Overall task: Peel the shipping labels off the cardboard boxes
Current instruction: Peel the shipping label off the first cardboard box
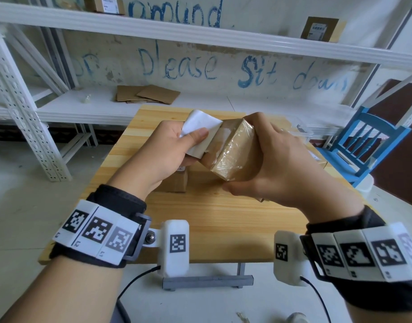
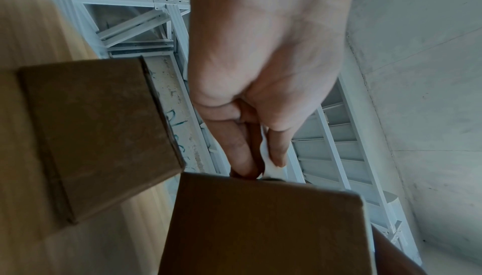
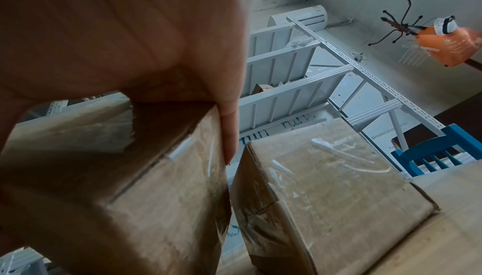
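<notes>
head view: a tape-wrapped cardboard box (image 1: 233, 151) is held up above the wooden bench (image 1: 214, 213), tilted, by the right hand (image 1: 277, 164), whose grip is closed round the box with the thumb under its near end and the fingers over its far side. a white shipping label (image 1: 201, 132) is pinched in the left hand (image 1: 167, 145), the thumb pressed on the label's blank back and the fingers curled behind it. the label is seen lifted and curled away from the box's upper left face; only its right edge is seen touching the box, where a pale torn patch of cardboard is exposed. a second small cardboard box (image 1: 177, 181) is seen standing on the bench just below the left hand, partly hidden by it.

left wrist view: the left-hand fingers (image 2: 240, 151) are seen closed together with a sliver of white label between them, just above the edge of the held box. the second box is seen to the left, resting on the bench.

right wrist view: the held box is seen close, its glossy tape wrinkled, with a fingertip (image 3: 231, 149) laid along its edge. another taped box (image 3: 326, 193) is seen just beside it on the bench; whether the two touch cannot be told.

behind the bench, flattened cardboard pieces (image 1: 146, 94) are seen lying on a white metal shelf (image 1: 83, 108), and two labelled boxes are seen on the shelf above. a blue chair (image 1: 363, 141) is seen to the right of the bench.
</notes>
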Demonstrator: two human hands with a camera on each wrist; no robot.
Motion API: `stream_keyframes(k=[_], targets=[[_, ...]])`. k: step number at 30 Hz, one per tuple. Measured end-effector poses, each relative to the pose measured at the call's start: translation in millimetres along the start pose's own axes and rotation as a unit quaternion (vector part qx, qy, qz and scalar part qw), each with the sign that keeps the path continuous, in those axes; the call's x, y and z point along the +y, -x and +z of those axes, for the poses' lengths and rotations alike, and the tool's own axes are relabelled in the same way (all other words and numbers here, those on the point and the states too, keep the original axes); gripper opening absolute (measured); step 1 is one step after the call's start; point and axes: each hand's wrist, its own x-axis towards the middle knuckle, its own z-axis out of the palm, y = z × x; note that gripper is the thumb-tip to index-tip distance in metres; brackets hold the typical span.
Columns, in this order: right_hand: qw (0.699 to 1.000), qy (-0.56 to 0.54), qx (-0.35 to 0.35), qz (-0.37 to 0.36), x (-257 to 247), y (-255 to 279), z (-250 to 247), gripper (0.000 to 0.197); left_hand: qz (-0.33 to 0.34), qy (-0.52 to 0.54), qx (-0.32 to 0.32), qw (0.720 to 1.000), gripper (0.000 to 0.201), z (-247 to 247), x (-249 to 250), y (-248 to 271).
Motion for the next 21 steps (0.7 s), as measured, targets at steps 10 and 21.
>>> stream_keyframes(k=[10, 21], targets=[[1.0, -0.007, 0.0, 0.011, 2.2, -0.1, 0.3, 0.087, 0.003, 0.013, 0.014, 1.0, 0.02, 4.0, -1.4, -0.7], [1.0, -0.012, 0.0, 0.012, 3.4, -0.6, 0.7, 0.087, -0.013, 0.004, 0.012, 1.0, 0.027, 2.4, -2.6, -0.8]])
